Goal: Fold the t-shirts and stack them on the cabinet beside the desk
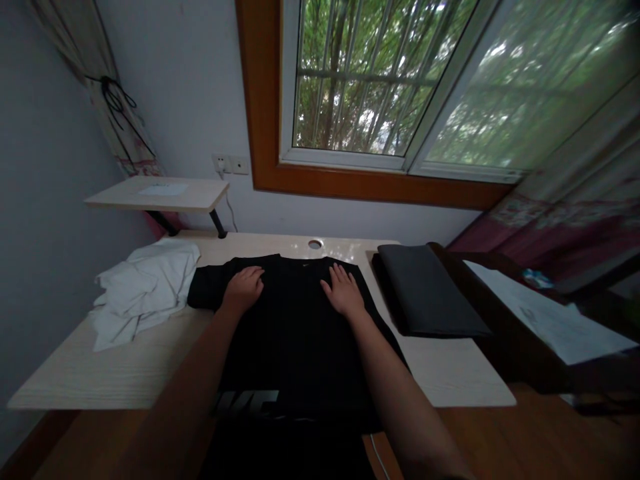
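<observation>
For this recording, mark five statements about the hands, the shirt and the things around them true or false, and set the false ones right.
1. The left hand and right hand both lie on the black shirt. True.
2. The white cloth is folded into a neat square. False: it lies in a crumpled heap, left of the shirt.
3. A dark flat case lies to the right of the shirt. True.
4. The raised shelf stands directly in front of the window. False: it stands at the back left of the table, left of the window.
5. A sheet of paper lies on the raised shelf. True.
</observation>
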`<state>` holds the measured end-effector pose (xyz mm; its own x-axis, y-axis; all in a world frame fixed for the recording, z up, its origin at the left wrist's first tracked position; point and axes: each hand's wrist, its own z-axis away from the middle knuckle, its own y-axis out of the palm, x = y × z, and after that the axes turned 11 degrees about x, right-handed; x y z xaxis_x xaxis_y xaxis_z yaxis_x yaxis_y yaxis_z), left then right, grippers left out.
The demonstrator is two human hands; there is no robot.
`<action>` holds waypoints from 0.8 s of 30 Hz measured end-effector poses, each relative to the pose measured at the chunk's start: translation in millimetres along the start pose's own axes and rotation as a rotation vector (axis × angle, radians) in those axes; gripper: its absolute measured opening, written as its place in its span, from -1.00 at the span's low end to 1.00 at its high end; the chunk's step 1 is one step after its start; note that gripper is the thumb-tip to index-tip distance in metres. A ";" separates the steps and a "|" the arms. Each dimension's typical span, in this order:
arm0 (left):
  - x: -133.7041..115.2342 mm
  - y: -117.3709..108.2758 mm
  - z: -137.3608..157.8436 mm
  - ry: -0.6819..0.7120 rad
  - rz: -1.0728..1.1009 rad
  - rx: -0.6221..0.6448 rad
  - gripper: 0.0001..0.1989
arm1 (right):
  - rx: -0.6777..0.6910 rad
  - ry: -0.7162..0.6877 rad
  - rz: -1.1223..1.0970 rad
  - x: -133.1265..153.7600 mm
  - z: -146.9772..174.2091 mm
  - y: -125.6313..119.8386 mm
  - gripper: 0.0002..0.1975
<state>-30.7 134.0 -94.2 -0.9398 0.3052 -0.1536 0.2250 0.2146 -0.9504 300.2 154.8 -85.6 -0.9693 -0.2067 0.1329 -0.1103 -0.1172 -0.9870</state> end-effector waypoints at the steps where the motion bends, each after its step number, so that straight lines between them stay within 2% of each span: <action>1: 0.0 0.1 0.4 -0.003 -0.001 0.003 -0.61 | 0.001 -0.001 -0.001 0.1 0.2 -0.2 -0.27; 9: -3.8 -2.4 3.1 -0.022 -0.023 0.024 -0.59 | 0.026 0.001 -0.010 1.3 2.0 -1.8 -0.26; 24: -0.2 0.0 1.5 -0.004 0.017 0.005 -0.59 | -0.038 -0.008 -0.056 0.3 1.0 -3.0 -0.34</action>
<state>-31.0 132.6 -94.6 -0.9369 0.3051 -0.1709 0.2398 0.2047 -0.9490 300.5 154.1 -82.6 -0.9597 -0.2082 0.1885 -0.1726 -0.0922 -0.9807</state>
